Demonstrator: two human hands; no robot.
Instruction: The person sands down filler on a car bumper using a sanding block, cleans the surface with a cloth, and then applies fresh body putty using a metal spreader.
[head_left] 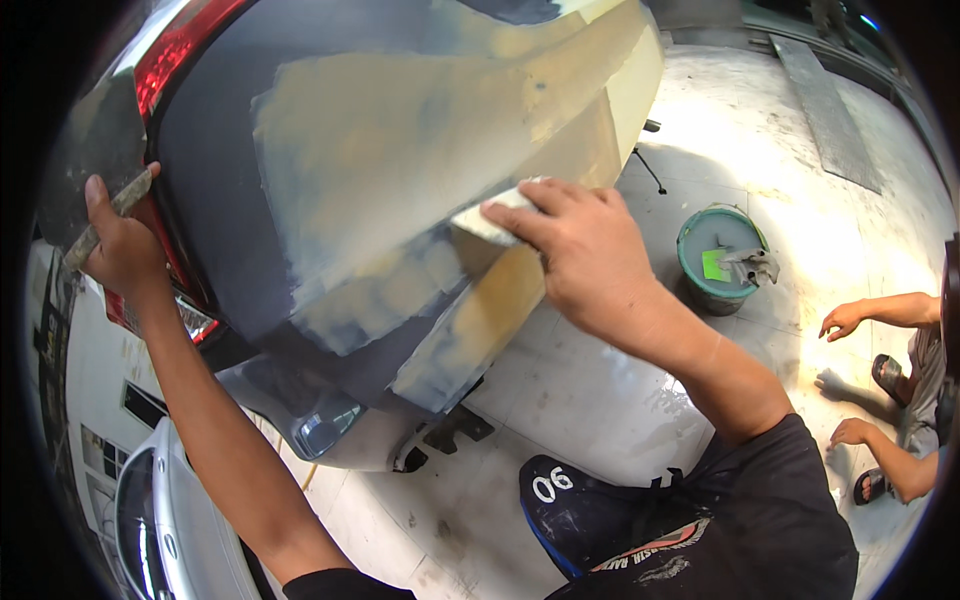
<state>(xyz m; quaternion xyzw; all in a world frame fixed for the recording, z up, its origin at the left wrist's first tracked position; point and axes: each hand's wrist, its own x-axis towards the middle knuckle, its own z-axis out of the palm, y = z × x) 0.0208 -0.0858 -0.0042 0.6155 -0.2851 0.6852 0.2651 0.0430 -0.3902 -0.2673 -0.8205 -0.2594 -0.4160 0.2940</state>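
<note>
My right hand point(595, 250) grips a whitish flat spreader point(478, 218), its edge against the car's rear side panel point(220, 180) or very close to it. Beige filler patches point(370, 150) with bluish-grey smudges cover much of this dark panel, and a separate filled strip point(480, 320) lies lower down. At the far left, my left hand point(128, 245) is closed around the pale edge of a flat grey-black board point(105, 140), held up beside the red tail light point(175, 65). What lies on the board's face is not clear.
A water bucket point(685, 235) with a green rim stands on the floor at right, a green piece and a grey rag at its edge. Another person's hands point(845, 320) and sandalled feet show at far right. A silver car point(180, 500) stands at lower left.
</note>
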